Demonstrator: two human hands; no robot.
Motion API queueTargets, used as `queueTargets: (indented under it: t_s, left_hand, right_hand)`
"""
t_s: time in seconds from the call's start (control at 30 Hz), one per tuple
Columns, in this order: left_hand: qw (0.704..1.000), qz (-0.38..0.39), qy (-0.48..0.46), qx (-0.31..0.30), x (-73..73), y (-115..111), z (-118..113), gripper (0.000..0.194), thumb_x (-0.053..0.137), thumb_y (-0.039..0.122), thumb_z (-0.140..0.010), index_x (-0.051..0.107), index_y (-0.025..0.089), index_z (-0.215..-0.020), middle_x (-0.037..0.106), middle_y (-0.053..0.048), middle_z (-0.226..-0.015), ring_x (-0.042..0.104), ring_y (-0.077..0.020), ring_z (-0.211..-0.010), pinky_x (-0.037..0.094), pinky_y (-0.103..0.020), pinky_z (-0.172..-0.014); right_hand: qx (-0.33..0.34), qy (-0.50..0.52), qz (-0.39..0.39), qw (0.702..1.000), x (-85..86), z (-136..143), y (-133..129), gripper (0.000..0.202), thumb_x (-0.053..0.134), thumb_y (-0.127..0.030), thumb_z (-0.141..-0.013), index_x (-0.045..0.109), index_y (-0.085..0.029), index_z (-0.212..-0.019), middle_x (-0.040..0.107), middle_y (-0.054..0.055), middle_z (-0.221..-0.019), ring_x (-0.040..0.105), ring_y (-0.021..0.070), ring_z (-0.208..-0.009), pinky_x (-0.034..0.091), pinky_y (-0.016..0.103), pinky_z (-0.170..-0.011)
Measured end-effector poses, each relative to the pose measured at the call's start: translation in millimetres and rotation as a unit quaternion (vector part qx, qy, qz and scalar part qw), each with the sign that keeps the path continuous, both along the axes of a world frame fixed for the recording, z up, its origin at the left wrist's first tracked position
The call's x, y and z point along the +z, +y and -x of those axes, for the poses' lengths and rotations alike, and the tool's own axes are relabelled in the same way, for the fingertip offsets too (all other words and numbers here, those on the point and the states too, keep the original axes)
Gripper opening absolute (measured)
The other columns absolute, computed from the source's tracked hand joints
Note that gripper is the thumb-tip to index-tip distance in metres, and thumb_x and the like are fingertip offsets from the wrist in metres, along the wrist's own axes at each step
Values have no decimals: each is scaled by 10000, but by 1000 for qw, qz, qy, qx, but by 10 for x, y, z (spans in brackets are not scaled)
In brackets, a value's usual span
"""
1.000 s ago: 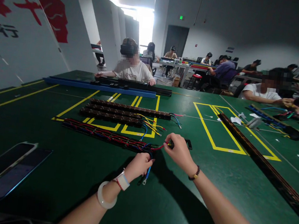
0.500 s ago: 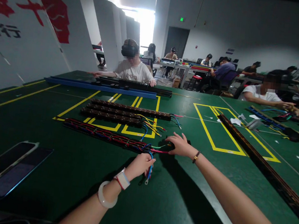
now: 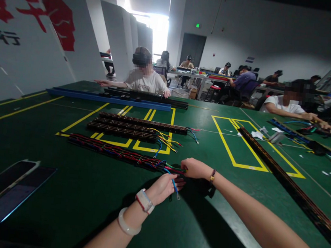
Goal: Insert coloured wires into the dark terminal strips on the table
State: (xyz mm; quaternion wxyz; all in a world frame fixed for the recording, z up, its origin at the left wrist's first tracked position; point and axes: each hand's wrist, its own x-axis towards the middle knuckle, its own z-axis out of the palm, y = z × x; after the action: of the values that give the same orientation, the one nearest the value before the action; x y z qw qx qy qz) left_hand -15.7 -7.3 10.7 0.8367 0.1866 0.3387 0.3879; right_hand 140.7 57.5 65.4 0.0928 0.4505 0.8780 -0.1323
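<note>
A black strip (image 3: 114, 150) laced with red and blue wires lies across the table before me. Its loose wires come out at the right end. My left hand (image 3: 162, 188) has a blue wire (image 3: 174, 186) between its thumb and fingers, the ring terminal (image 3: 178, 197) poking out below. Just above and to the right, my right hand (image 3: 196, 169) is closed around the ends of the green wire (image 3: 174, 166) and the red wire (image 3: 175, 169). The fist hides those ends. Something dark (image 3: 211, 191) shows beneath my right wrist.
Several wired black strips (image 3: 123, 129) lie behind, within yellow tape on the green table (image 3: 113, 213). A long strip (image 3: 285, 177) runs along the right. Two phone-like slabs (image 3: 16, 194) lie at left. A co-worker (image 3: 146, 80) sits opposite by a blue rail (image 3: 111, 99); another (image 3: 287, 106) works at right.
My right hand has gone from spread fingers to closed around the green and red wires. My left hand has shifted right with the blue wire, its fingers straighter.
</note>
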Motion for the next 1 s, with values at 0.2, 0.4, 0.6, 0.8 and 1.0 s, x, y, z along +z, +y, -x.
queueTargets:
  t_s: [0.2,0.4,0.6,0.8,1.0]
  left_hand:
    - [995,34,18,88,-28,83,-210,145,417,139,-849,548,132,-787,633,-58,-706,608,-129,-632,501,-261,-659]
    - [990,8,67,124,-168,99,-325,97,481,140,-852,501,157,-759,594,3,-649,553,-89,-552,415,-196,-531]
    - [986,-22,112,124,-255,61,-298,176,600,299,-835,478,173,-817,619,10,-711,583,-103,-595,422,-203,-536]
    - [987,-31,103,117,-219,13,-274,145,549,309,-872,489,177,-867,651,-18,-793,635,-126,-708,495,-250,-657]
    - [990,-26,33,134,-197,-36,-277,95,502,259,-897,517,166,-886,675,-55,-857,656,-142,-773,522,-284,-742]
  right_hand:
    - [-47,17,-9,999,-10,102,-219,173,615,-156,-707,671,-158,-871,699,88,-848,637,179,-750,329,209,-528]
    - [-82,36,13,996,-11,147,-338,165,620,-251,-719,676,-166,-849,701,57,-809,635,158,-692,332,197,-492]
    - [-122,-26,-35,992,71,223,-397,215,614,-340,-732,704,-161,-809,700,118,-815,659,233,-768,404,233,-561]
    - [-123,-22,-2,992,111,208,-302,241,587,-357,-754,715,-161,-812,702,125,-814,653,220,-737,395,232,-545]
    - [-121,13,66,990,89,98,-140,212,552,-294,-772,721,-171,-810,693,63,-734,587,137,-600,326,208,-478]
